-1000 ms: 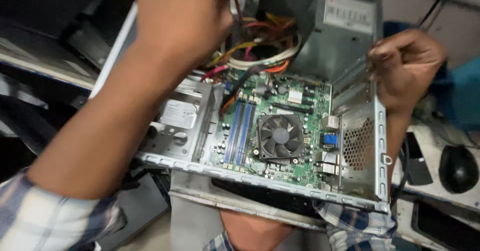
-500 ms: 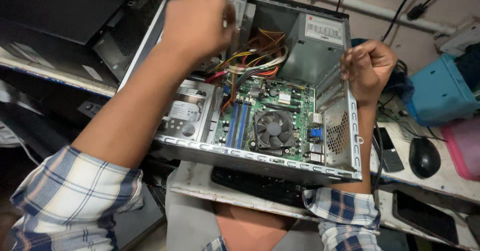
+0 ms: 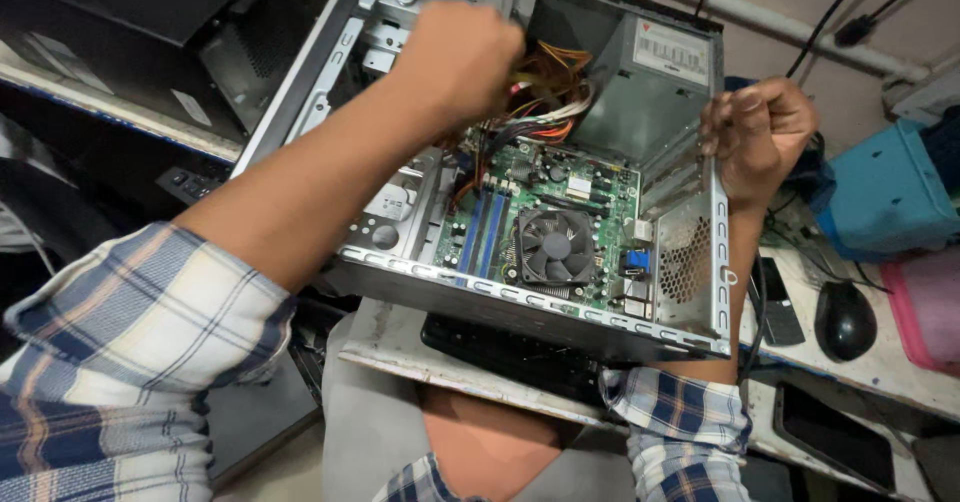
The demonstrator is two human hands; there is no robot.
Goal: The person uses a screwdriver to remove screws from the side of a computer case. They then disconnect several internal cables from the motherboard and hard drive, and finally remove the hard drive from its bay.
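- Reaching into the open computer case (image 3: pixel 600 212), the left hand (image 3: pixel 465 57) is being held as a closed fist over the bundle of orange, yellow and red cables (image 3: pixel 545 87); the fingers are curled under and hidden, so whether a cable is being gripped cannot be told.
- The rear edge of the case is being clenched by the right hand (image 3: pixel 757 132), its fingers (image 3: pixel 722 127) wrapped tightly around the metal rim.
- A pale rectangular label (image 3: pixel 672 54) is being shown on the side of the grey power supply (image 3: pixel 640 102), in the upper right corner of the case.
- A small white sticker (image 3: pixel 385 202) is being carried on the metal drive bracket at the left of the board.
- The case is being propped tilted on the edge of the worktop (image 3: pixel 420 347), side panel off, with the green motherboard (image 3: pixel 545 207), blue memory slots (image 3: pixel 487 234) and black cooler fan (image 3: pixel 555 247) exposed.
- A black mouse (image 3: pixel 845 320) is lying on the worktop to the right, beside a blue box (image 3: pixel 885 197).
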